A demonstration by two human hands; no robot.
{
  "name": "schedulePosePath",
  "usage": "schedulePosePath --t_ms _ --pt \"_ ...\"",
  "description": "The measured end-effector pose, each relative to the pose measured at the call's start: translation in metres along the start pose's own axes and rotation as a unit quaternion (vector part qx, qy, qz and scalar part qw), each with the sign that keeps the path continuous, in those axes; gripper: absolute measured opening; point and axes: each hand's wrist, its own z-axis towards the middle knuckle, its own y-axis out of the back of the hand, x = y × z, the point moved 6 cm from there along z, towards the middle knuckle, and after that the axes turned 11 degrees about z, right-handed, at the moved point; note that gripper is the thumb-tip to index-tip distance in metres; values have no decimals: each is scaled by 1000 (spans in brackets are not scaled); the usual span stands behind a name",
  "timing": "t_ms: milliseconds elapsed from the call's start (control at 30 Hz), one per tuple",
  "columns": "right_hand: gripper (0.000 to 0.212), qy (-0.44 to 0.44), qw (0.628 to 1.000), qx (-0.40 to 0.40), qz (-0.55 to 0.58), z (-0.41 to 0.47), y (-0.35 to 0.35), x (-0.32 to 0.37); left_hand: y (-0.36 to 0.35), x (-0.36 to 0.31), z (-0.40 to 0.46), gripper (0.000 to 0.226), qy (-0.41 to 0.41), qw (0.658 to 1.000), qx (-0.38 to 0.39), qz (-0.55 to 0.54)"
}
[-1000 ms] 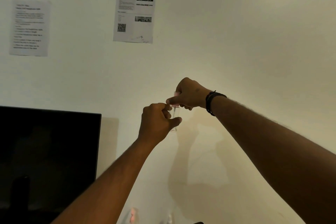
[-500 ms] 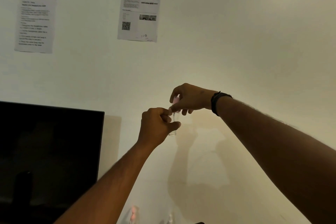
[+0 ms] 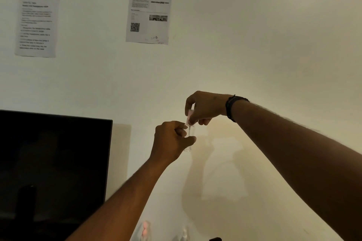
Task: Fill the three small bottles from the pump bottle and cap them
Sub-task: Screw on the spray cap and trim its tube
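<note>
Both grips are busy on one small bottle [image 3: 190,139] raised in front of the wall: the left hand [image 3: 172,141] curls round its clear body, thumb across the front, while the right hand [image 3: 203,108], directly at 12 o'clock from it, pinches a pinkish cap [image 3: 190,116] at the bottle's neck. Cap and neck look touching, though whether the cap is being seated or is already tight cannot be told from this view. Judging by that, this bottle is at the capping step, so its filling is probably behind it; the clear body is too small and dim to show a liquid level. Toward 6 o'clock, at the frame's bottom edge, a blurred pink-topped shape [image 3: 145,229] and a pale shape [image 3: 184,234] beside it poke up from the bench, likely other task bottles, but which is the pump bottle, and whether any is filled or capped, cannot be told. How many of the three remain is therefore open; at least this cap needs finishing
</note>
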Motion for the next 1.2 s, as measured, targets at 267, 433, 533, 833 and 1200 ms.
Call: schedulePosePath --t_ms 267,433,533,833,1200 --pt "44 -5 999 -48 -15 -2 6 0 1 -4 -1 30 -12 1000 -10 -11" --pt "14 16 1000 -4 -22 1 0 0 -1 -7 -3 26 -13 1000 -2 -10" --pt "17 20 999 34 -3 -1 -3 1 -1 -2 -6 27 -5 1000 -3 -12" --pt "33 -10 999 -7 -32 -5 -4 -3 -2 -5 -9 28 -13 1000 -9 -17" --pt "39 -20 999 7 -42 -6 -7 -3 -3 -2 -13 25 -5 1000 0 -13"
